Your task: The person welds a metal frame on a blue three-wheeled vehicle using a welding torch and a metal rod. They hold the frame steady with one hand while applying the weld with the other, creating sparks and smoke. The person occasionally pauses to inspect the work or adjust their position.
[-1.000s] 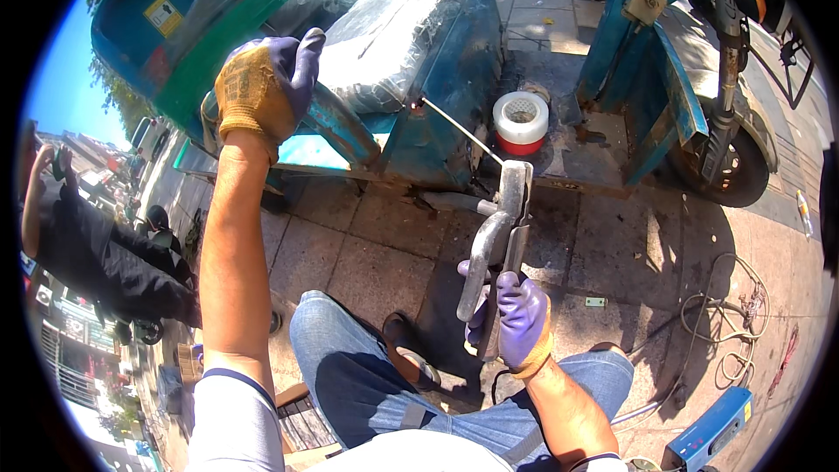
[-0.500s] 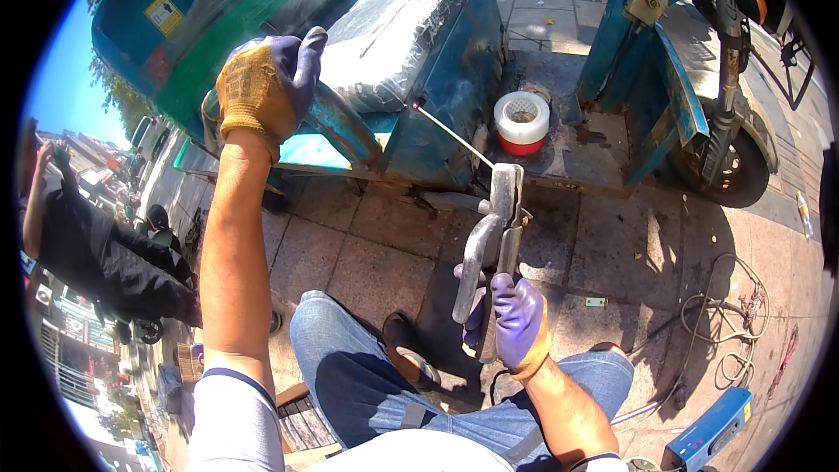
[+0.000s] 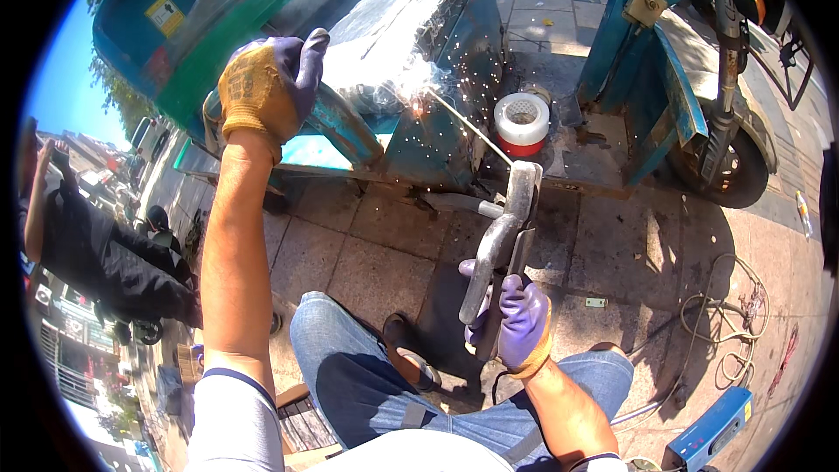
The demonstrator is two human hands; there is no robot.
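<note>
My right hand (image 3: 524, 323), in a purple and yellow work glove, grips a grey welding electrode holder (image 3: 522, 197). A thin welding rod (image 3: 470, 126) runs from its jaws up and left to the teal metal seat box (image 3: 446, 135). At the rod's tip a bright arc (image 3: 418, 92) throws sparks, and its glare hides the contact spot. My left hand (image 3: 266, 87), gloved alike, is closed around the upper end of a slanting teal metal bar (image 3: 345, 129), thumb up. A plastic-wrapped seat (image 3: 384, 22) tops the box.
A white and red tape-like roll (image 3: 522, 122) stands on the vehicle's footboard. The front wheel (image 3: 730, 170) is at right. Coiled cable (image 3: 730, 323) and a blue machine (image 3: 712, 428) lie lower right on the paving. A person in dark clothes (image 3: 96, 236) stands at left.
An arc and flying sparks have appeared at the rod's tip. The electrode holder in my right hand has shifted slightly right and tilted. My left hand has stayed in place.
</note>
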